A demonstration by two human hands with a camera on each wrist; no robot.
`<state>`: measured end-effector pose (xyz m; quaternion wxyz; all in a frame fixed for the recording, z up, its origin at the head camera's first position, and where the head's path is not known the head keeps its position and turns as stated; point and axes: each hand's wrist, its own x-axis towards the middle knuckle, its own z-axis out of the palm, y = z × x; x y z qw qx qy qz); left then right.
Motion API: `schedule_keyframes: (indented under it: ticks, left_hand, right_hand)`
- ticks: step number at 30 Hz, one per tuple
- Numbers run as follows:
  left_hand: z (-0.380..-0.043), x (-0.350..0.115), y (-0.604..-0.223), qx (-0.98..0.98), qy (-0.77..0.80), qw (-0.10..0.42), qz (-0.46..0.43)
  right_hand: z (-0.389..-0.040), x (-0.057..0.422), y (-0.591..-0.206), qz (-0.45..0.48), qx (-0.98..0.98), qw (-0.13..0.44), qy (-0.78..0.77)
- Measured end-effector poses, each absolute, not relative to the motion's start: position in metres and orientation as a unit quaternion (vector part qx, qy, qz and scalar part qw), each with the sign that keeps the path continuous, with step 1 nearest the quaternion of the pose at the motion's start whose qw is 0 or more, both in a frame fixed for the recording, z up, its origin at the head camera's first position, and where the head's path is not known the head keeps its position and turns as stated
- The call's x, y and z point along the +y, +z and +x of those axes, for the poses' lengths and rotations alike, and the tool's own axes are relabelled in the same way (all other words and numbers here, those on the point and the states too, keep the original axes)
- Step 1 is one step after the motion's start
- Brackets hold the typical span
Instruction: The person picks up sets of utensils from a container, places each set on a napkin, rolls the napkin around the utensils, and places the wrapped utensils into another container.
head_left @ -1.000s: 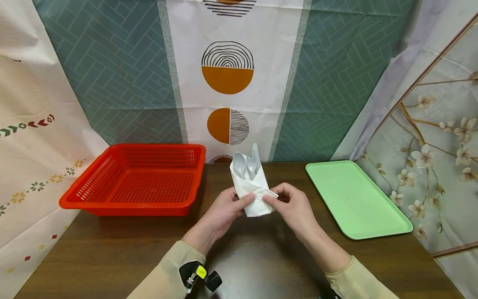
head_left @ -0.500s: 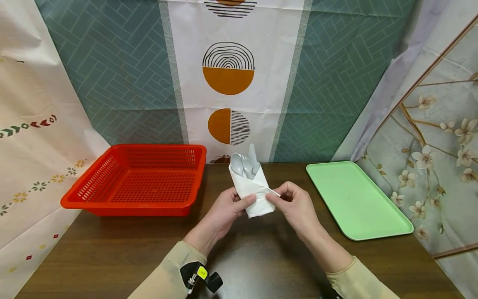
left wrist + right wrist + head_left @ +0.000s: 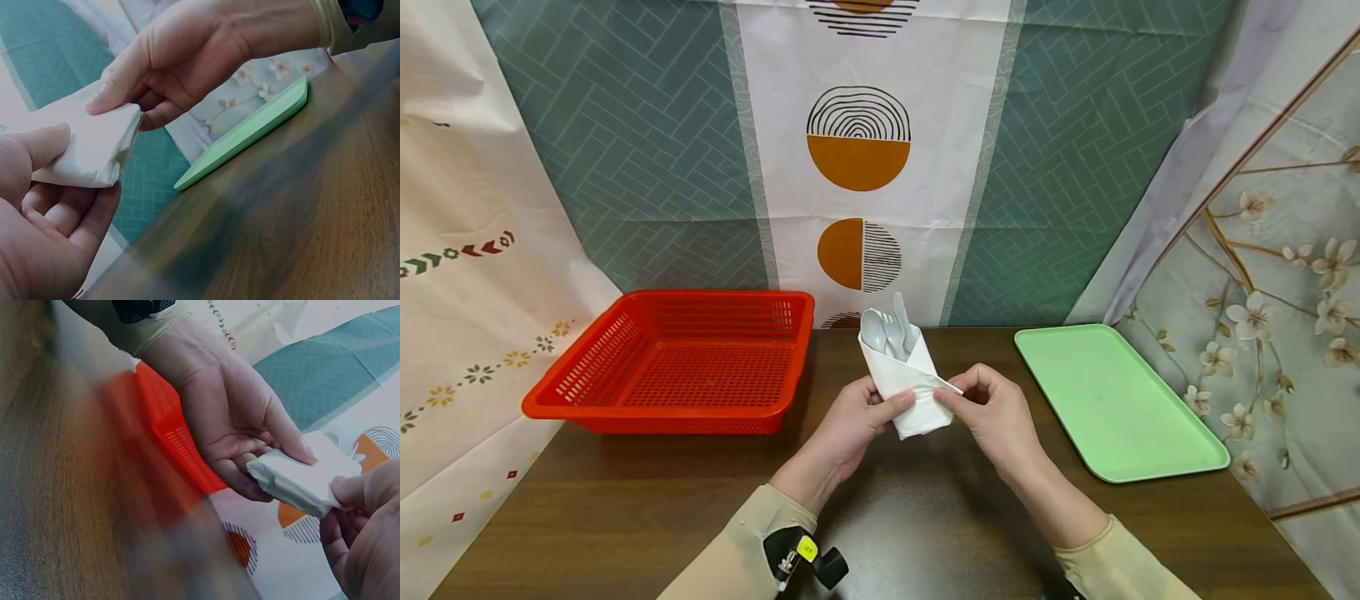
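Observation:
A white napkin (image 3: 910,387) is folded into a pouch above the middle of the table. From its top stick out a grey plastic spoon (image 3: 873,330), fork (image 3: 894,336) and knife (image 3: 901,311). My left hand (image 3: 850,421) grips the pouch's left side, thumb on the front and fingers behind. With thumb and fingers, my right hand (image 3: 996,414) pinches a pointed flap at the right edge. In the left wrist view the folded bottom of the napkin (image 3: 94,140) shows between both hands. The cutlery handles are hidden inside.
A red plastic basket (image 3: 790,392) with slotted walls stands at the back left of the brown wooden table (image 3: 662,500). On the right lies a light green tray (image 3: 1120,400). Patterned cloths (image 3: 1037,167) hang behind and at both sides.
The cutlery tops have tilted slightly to the left, and the fork shows more plainly beside the spoon. My right hand has shifted a little right with the napkin flap; both hands keep their hold.

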<state>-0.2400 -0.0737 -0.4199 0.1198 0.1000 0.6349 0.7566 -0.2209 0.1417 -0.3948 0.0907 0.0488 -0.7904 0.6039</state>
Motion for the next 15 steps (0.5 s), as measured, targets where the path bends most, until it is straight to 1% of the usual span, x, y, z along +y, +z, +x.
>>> schedule_keyframes:
  ticks: [9,15]
  left_hand:
    - [-0.2404,-0.0742,-0.421,0.635,0.757,0.12,0.094]
    - [-0.2399,-0.0741,-0.4204,0.63,0.762,0.12,0.089]
  right_hand:
    - [-0.2204,0.1411,-0.3932,0.038,-0.801,0.103,0.588]
    - [-0.2198,0.1408,-0.392,0.032,-0.796,0.097,0.597]
